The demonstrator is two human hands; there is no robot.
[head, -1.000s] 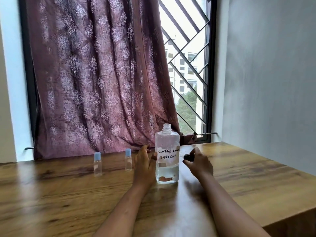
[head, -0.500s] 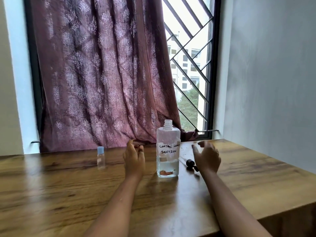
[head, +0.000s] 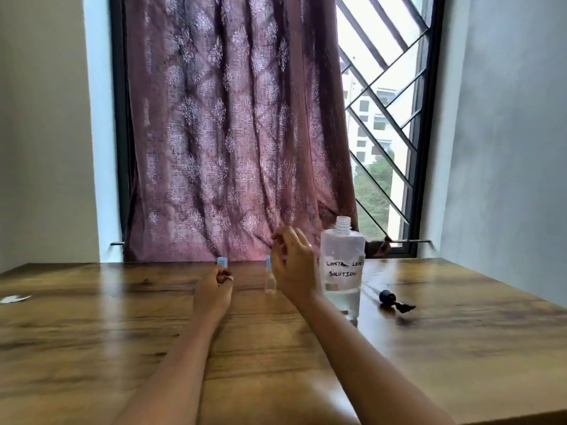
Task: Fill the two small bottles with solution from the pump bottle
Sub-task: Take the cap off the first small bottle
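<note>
The big clear bottle (head: pixel 342 271), hand-labelled "contact lens solution", stands uncapped on the wooden table (head: pixel 276 348), partly filled. Its black pump head (head: pixel 388 297) lies on the table just to its right. Two small clear bottles with blue caps stand left of it. My left hand (head: pixel 214 291) is curled around the left small bottle (head: pixel 222 262), whose cap alone shows above my fingers. My right hand (head: pixel 291 266) reaches across in front of the big bottle, fingers apart, right beside the right small bottle (head: pixel 270 282), half hiding it.
A purple patterned curtain (head: pixel 233 133) hangs just behind the table's far edge, with a barred window (head: pixel 383 118) to its right. A grey wall (head: pixel 506 148) runs along the table's right side. A small white scrap (head: pixel 15 298) lies at the far left.
My left hand has moved left and closed around the left small bottle. My right hand has left the pump head on the table and crossed left to the right small bottle.
</note>
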